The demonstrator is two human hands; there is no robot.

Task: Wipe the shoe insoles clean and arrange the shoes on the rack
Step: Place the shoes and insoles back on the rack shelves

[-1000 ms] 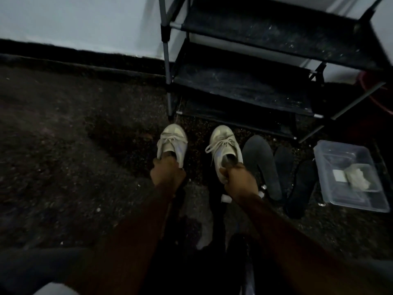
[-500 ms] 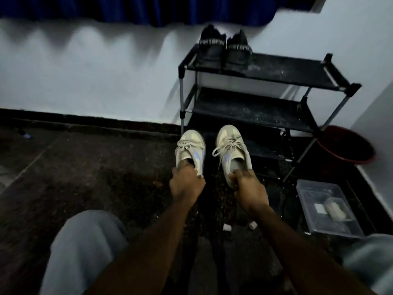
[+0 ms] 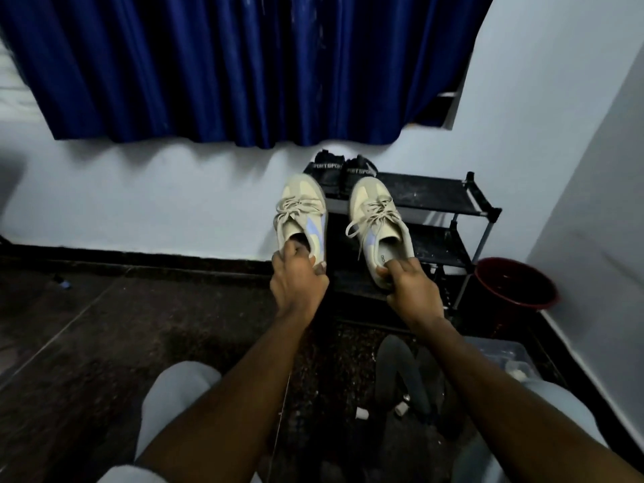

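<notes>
Two cream sneakers, one (image 3: pixel 303 210) gripped at the heel by the left hand (image 3: pixel 298 284), the other (image 3: pixel 378 221) pinched at the heel by the right hand (image 3: pixel 413 291), are held up before the black rack (image 3: pixel 435 200). A black pair (image 3: pixel 343 170) sits on its top shelf. Dark insoles (image 3: pixel 400 371) lie on the floor, and a red bucket (image 3: pixel 515 287) stands beside the rack.

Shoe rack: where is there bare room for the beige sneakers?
The top shelf is bare from the black sneakers to its right end; the middle shelf shows bare right of the held sneaker. The floor by the insoles is crowded.
</notes>
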